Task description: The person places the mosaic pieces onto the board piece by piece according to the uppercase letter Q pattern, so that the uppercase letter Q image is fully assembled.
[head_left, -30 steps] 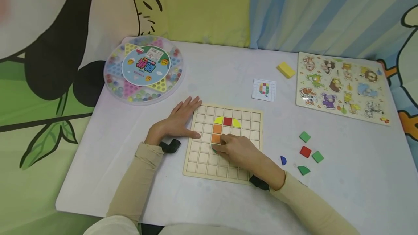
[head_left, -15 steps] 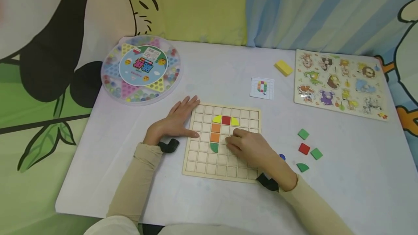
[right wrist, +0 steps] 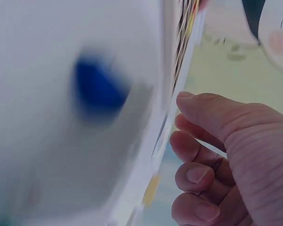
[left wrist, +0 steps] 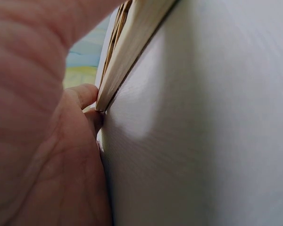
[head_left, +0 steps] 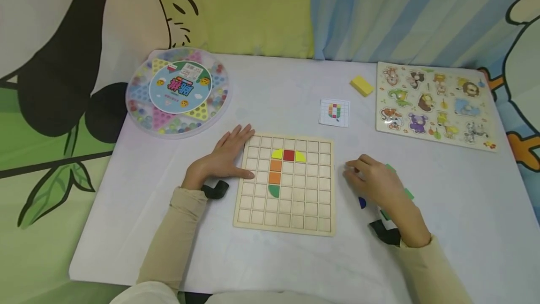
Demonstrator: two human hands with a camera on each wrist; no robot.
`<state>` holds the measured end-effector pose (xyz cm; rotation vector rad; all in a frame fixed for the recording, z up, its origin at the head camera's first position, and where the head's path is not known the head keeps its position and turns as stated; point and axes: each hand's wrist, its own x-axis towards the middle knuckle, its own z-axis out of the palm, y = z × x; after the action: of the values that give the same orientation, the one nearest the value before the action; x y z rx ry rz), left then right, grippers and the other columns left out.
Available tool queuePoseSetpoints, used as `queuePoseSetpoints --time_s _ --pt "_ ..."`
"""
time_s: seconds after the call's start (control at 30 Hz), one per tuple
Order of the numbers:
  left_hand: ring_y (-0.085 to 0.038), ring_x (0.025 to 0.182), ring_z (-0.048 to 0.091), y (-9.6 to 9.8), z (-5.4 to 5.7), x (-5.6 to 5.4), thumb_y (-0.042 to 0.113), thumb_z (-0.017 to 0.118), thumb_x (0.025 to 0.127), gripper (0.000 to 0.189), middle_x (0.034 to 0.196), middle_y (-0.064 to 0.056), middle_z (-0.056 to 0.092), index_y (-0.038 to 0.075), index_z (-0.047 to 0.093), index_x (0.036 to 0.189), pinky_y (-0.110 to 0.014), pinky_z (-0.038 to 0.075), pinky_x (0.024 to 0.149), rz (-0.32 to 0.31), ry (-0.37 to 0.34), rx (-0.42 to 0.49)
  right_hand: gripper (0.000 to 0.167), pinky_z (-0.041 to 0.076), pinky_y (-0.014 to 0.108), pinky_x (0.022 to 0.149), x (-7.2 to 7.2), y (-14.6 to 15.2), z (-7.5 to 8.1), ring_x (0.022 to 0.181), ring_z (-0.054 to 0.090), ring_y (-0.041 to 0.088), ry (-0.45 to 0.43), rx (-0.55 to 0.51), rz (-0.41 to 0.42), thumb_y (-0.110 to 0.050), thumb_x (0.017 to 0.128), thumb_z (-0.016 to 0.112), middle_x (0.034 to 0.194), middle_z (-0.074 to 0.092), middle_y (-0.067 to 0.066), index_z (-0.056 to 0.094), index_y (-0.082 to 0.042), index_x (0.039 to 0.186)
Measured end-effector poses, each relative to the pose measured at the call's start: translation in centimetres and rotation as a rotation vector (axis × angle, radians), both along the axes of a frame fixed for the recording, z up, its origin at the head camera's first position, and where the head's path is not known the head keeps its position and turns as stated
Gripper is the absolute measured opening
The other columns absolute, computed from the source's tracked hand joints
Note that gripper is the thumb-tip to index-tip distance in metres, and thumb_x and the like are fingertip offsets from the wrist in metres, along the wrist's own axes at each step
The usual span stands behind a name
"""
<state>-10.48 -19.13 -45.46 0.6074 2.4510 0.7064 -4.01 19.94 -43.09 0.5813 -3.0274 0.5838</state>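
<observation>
Head view: the wooden grid board (head_left: 297,208) lies flat on the white table (head_left: 270,93). At its ten o'clock, the left hand (head_left: 221,160) rests with fingers stretched out along the edge and thumb over the rim, probably to keep it from sliding. The right hand (head_left: 375,183), at three o'clock, is loosely bent, with nothing visible in its grasp. Two orange squares (head_left: 275,171) stand between a yellow quarter (head_left: 277,154) and a green quarter (head_left: 273,191), each in its own cell. The printed card (head_left: 334,113) sits at one o'clock, perhaps for easy viewing. A yellow block (head_left: 361,86) lies beyond it, the animal puzzle (head_left: 436,107) at two, the marble game (head_left: 179,93) at ten. The right hand and wrist partly hide loose green pieces (head_left: 409,194).

Left wrist view: fingertips meet the board's corner towards twelve o'clock.

Right wrist view: a blue piece (right wrist: 99,89), too blurred to judge its shape, lies at ten o'clock; thumb and fingers stand apart from it.
</observation>
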Motion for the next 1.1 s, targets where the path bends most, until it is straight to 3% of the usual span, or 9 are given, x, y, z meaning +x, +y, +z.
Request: queuePoseSetpoints --time_s 0.23,0.47,0.8,1.1 --pt "-0.02 0.151 -0.016 -0.1 0.0 0.0 0.052 0.079 0.076 0.119 0.166 0.001 -0.006 0.015 0.002 0.159 -0.044 -0.009 0.121 0.005 0.01 0.007 0.029 0.05 0.04 0.054 0.2 4.5 0.8 0.065 0.058 0.024 -0.073 0.05 -0.19 -0.014 0.085 0.074 0.091 0.066 0.016 0.07 0.003 0.107" --pt "-0.02 0.151 -0.016 -0.4 0.0 0.2 0.051 0.08 0.075 0.12 0.166 0.0 -0.006 0.015 0.003 0.159 -0.044 -0.009 0.121 0.016 0.003 0.007 0.044 0.052 0.048 0.059 0.4 6.5 1.1 0.078 0.06 0.034 -0.189 0.118 -0.294 -0.023 0.085 0.074 0.1 0.062 0.024 0.065 0.007 0.115" --pt "-0.018 0.15 -0.017 -0.4 -0.5 0.3 0.052 0.079 0.075 0.119 0.165 0.001 -0.007 0.017 0.002 0.159 -0.043 -0.009 0.121 0.011 0.009 0.01 0.049 0.052 0.052 0.069 0.1 7.1 0.6 0.086 0.059 0.037 -0.353 0.175 -0.303 -0.03 0.088 0.07 0.106 0.061 0.026 0.062 0.01 0.115" --pt "-0.021 0.151 -0.016 0.0 0.0 0.2 0.051 0.08 0.075 0.12 0.166 -0.001 -0.006 0.015 0.003 0.159 -0.044 -0.009 0.121 0.008 0.011 0.018 0.044 0.052 0.05 0.069 0.0 6.2 1.1 0.082 0.059 0.033 -0.297 0.142 -0.281 -0.028 0.087 0.071 0.106 0.061 0.023 0.064 0.007 0.114"
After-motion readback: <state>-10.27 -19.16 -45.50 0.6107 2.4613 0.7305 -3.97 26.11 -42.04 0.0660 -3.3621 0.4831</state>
